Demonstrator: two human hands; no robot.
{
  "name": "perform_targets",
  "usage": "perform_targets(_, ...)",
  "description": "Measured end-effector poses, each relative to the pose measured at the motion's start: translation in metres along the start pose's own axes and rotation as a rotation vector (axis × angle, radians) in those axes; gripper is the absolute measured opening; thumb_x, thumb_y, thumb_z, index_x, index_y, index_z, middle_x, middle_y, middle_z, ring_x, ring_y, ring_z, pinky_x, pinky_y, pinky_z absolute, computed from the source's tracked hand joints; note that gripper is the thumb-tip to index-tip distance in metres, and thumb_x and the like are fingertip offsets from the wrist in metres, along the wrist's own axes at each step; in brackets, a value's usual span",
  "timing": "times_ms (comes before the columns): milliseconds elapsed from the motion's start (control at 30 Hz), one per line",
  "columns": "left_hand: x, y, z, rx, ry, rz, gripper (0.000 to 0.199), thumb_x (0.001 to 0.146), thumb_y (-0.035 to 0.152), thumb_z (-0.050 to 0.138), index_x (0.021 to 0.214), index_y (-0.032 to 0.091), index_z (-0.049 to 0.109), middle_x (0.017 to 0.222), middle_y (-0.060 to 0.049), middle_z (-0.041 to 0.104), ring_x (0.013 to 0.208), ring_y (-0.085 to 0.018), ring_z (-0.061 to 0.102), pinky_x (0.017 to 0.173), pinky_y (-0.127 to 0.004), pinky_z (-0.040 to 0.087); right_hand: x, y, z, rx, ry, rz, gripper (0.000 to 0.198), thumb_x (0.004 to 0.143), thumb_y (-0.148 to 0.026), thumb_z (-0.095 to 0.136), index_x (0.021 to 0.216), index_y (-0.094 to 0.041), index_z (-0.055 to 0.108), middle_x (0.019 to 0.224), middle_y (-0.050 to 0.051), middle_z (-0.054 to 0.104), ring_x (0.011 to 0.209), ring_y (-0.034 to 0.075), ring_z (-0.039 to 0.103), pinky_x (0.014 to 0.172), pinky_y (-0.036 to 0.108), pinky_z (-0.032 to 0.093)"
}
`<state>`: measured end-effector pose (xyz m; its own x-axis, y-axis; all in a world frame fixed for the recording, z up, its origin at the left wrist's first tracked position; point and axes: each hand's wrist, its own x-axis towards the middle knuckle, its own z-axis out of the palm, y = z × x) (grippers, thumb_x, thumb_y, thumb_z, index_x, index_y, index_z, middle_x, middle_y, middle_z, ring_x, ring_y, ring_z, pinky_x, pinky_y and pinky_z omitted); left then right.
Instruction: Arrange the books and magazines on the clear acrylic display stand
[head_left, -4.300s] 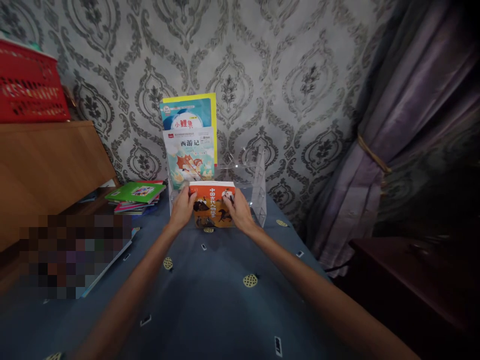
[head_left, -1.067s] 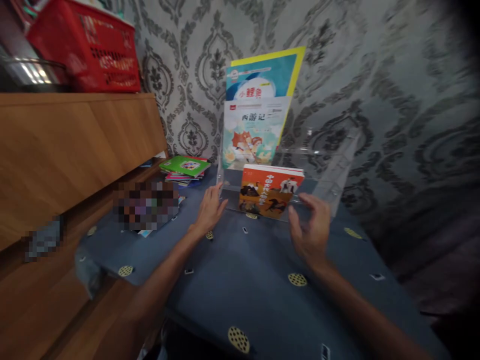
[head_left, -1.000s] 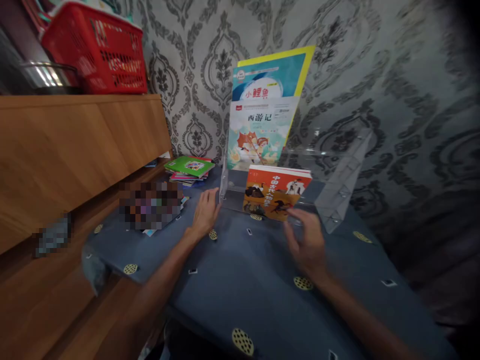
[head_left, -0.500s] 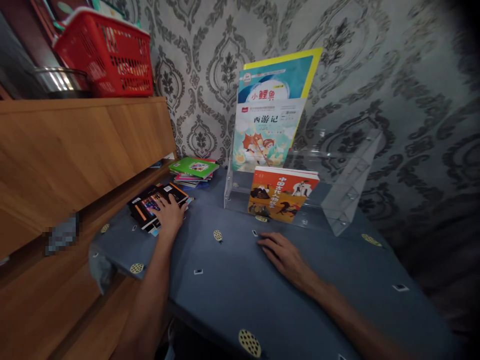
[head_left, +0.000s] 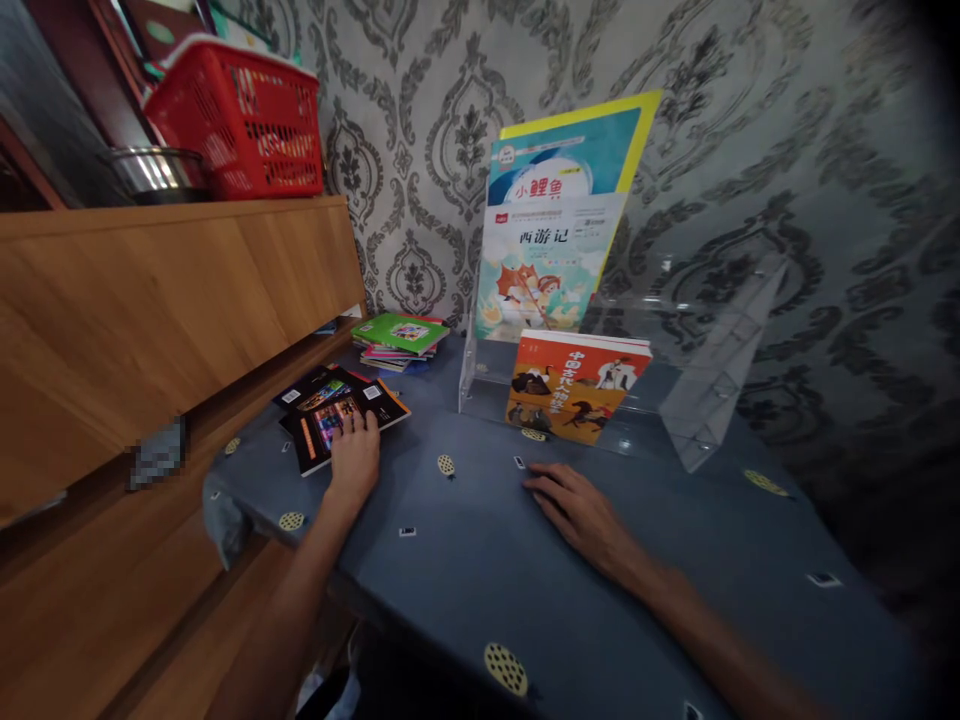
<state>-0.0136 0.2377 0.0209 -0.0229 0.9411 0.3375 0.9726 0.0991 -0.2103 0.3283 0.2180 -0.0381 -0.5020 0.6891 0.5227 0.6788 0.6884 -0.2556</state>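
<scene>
The left hand (head_left: 354, 462) lies palm down with its fingers (head_left: 358, 428) spread flat on a small pile of dark, glossy booklets (head_left: 335, 414), which sits at ten o'clock on the bench (head_left: 465, 560); the hand presses on them and grips nothing. The bench wears a matte blue cloth dotted with round yellow patches. The right hand (head_left: 581, 512) rests flat on that cloth near the middle, fingers loosely apart and empty. Just beyond it, at twelve o'clock, stands a clear acrylic rack (head_left: 697, 400) with stepped tiers. An orange picture book (head_left: 574, 385) leans in its front tier, with a pale book (head_left: 544, 270) and a blue-and-yellow one (head_left: 562, 165) upright behind. At eleven o'clock lies a flat stack topped by a green book (head_left: 400, 334). A red plastic lattice basket (head_left: 240, 120) sits on a smooth wooden cabinet (head_left: 150, 300) at nine o'clock.
</scene>
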Motion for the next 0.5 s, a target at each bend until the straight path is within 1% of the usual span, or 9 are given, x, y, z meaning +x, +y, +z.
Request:
perform_targets(100, -0.022, 0.013, -0.004, 0.004, -0.048, 0.111, 0.051, 0.095, 0.006, 0.035, 0.144, 0.007, 0.050, 0.145, -0.022, 0.054, 0.135, -0.034, 0.052, 0.106, -0.047, 0.047, 0.000, -0.004, 0.000, 0.009, -0.026, 0.014, 0.030, 0.102, -0.030, 0.041, 0.109, -0.023, 0.069, 0.118, 0.012, 0.069, 0.106, 0.025, 0.067, 0.091, 0.046, 0.058)
perform_targets(200, -0.046, 0.029, -0.004, -0.075, -0.111, 0.271, 0.053, 0.094, 0.004, 0.039, 0.145, 0.011, 0.050, 0.147, -0.017, 0.054, 0.138, -0.031, 0.050, 0.108, -0.043, 0.047, 0.000, -0.007, 0.001, 0.031, -0.015, 0.026, 0.031, 0.102, -0.032, 0.040, 0.111, -0.023, 0.069, 0.118, 0.012, 0.069, 0.106, 0.026, 0.067, 0.092, 0.048, 0.057)
perform_targets(267, -0.061, 0.042, -0.003, -0.141, -0.128, 0.360, 0.054, 0.093, 0.004, 0.042, 0.145, 0.014, 0.050, 0.148, -0.015, 0.053, 0.137, -0.029, 0.051, 0.108, -0.042, 0.048, 0.000, -0.008, 0.000, 0.057, 0.001, 0.044, 0.032, 0.102, -0.032, 0.040, 0.114, -0.023, 0.068, 0.118, 0.012, 0.069, 0.107, 0.026, 0.067, 0.094, 0.049, 0.056)
perform_targets(400, -0.086, 0.067, -0.004, -0.258, -0.068, 0.475, 0.053, 0.095, 0.007, 0.044, 0.146, 0.019, 0.048, 0.149, -0.013, 0.053, 0.137, -0.026, 0.052, 0.109, -0.041, 0.048, 0.004, -0.017, -0.006, 0.140, 0.043, 0.110, 0.031, 0.103, -0.032, 0.042, 0.119, -0.022, 0.066, 0.118, 0.012, 0.069, 0.111, 0.025, 0.066, 0.098, 0.047, 0.055)
perform_targets(467, -0.097, 0.078, -0.007, -0.304, -0.038, 0.521, 0.047, 0.098, 0.016, 0.046, 0.145, 0.019, 0.049, 0.148, -0.014, 0.054, 0.137, -0.027, 0.051, 0.109, -0.042, 0.047, 0.007, -0.025, -0.008, 0.196, 0.081, 0.115, 0.030, 0.103, -0.031, 0.042, 0.118, -0.022, 0.066, 0.119, 0.012, 0.069, 0.113, 0.024, 0.066, 0.099, 0.046, 0.055)
perform_targets(500, -0.101, 0.082, -0.010, -0.326, -0.030, 0.554, 0.045, 0.099, 0.025, 0.048, 0.144, 0.018, 0.050, 0.149, -0.015, 0.054, 0.138, -0.029, 0.050, 0.109, -0.044, 0.047, 0.009, -0.030, -0.008, 0.224, 0.095, 0.109, 0.030, 0.103, -0.030, 0.042, 0.118, -0.022, 0.067, 0.119, 0.011, 0.069, 0.114, 0.024, 0.065, 0.100, 0.046, 0.054)
